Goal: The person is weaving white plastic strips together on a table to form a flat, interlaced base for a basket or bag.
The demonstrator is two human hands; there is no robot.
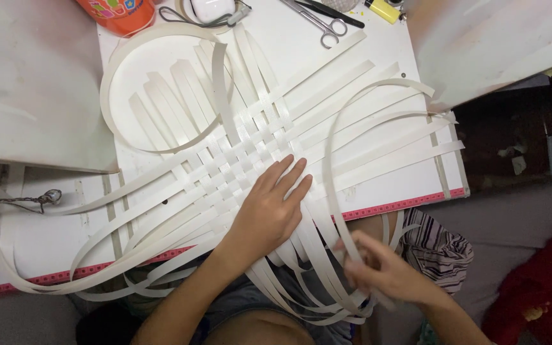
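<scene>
Left hand (268, 211) lies flat, open, pinning the woven strips (237, 150) on the desk (391, 51); right hand (381, 268), blurred, pinches a loose strip (328, 166) beside the weave.

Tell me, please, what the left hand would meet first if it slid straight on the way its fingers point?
The left hand lies flat on the woven strip mat, fingers pointing up and right. It would probably first cross the arched loose strip, though that strip's height above the mat is unclear.
</scene>
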